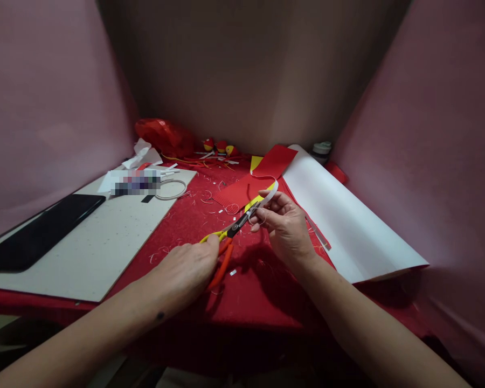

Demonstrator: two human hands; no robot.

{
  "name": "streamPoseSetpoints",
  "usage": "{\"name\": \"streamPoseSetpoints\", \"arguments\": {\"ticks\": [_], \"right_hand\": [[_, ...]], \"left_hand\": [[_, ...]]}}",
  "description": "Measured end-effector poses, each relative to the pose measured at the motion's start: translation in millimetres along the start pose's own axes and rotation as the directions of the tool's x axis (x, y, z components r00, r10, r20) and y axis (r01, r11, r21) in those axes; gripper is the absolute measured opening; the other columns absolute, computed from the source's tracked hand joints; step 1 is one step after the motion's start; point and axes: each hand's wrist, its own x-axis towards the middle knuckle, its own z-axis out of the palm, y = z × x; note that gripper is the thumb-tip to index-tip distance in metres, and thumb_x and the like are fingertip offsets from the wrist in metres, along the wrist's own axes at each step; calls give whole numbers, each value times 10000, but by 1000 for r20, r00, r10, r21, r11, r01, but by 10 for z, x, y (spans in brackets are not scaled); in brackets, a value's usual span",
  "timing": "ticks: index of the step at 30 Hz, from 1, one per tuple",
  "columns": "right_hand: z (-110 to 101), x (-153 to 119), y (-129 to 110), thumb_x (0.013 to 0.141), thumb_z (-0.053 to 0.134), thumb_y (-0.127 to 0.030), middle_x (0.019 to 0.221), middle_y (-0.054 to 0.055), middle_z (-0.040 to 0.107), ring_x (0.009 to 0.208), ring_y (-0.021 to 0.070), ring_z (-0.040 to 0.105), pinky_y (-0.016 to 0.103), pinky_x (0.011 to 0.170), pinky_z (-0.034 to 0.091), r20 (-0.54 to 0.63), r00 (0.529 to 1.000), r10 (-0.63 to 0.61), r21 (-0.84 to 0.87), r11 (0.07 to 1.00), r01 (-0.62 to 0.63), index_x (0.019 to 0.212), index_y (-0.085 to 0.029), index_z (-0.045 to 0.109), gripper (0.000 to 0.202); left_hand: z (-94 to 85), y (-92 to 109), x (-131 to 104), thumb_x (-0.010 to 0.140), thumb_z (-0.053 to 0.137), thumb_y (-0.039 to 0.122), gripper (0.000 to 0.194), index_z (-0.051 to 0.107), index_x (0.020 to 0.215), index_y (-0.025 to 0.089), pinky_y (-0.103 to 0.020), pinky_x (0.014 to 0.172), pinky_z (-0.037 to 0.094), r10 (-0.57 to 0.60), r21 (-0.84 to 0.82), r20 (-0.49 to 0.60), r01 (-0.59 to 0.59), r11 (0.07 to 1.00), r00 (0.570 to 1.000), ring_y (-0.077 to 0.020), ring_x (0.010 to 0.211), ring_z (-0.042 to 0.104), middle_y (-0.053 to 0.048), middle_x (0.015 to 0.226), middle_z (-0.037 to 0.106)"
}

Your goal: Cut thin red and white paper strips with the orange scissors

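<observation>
My left hand [194,261] is wrapped round the yellow and orange handles of a pair of scissors [235,227], whose dark blades point up and to the right. Between the fingers of my right hand [285,223] is a narrow white strip [270,193], curling upward with a thin tail. The blade tips meet the strip close to my right fingertips; whether they are cutting through it I cannot tell. Beyond the hands lie red sheets [281,161] with yellow pieces [256,163] partly under them. Thread scraps and tiny white snippets dot the red cloth [178,237].
A pale board [117,231] on the left carries a black phone-like slab [44,231] and a clear ring [172,188]. A large white sheet [339,215] lies on the right. Behind are a red plastic bag [164,134] and several small red-yellow figures [221,146]. Pink fabric hangs on both sides.
</observation>
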Motion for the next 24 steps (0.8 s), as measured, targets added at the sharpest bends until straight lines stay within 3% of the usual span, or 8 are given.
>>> {"name": "streamPoseSetpoints", "arguments": {"ticks": [6,15,24], "right_hand": [[-14,0,23,657,601,-146,715,-25,543,557,110,574,260,487,494,8,1000,-22,23,999,22,913,-200,527,272],[-61,44,-29,664,612,-150,723,-10,572,571,114,584,239,460,466,-31,999,-23,42,999,25,897,-182,547,244],[-17,25,-32,631,616,-131,654,-26,594,546,123,595,238,452,481,11,1000,-8,45,999,8,876,-180,542,260]], "left_hand": [[-28,-5,-20,849,244,304,286,451,990,167,-392,592,448,34,-8,-18,-34,999,999,-316,722,639,-132,752,655],[-56,-8,-40,867,198,315,324,441,1008,155,-401,590,450,43,-12,12,-43,999,999,-317,728,632,-147,813,659],[-34,-18,-37,803,300,300,247,422,977,175,-408,568,441,57,-13,31,-57,998,998,-347,767,634,-155,885,654]]}}
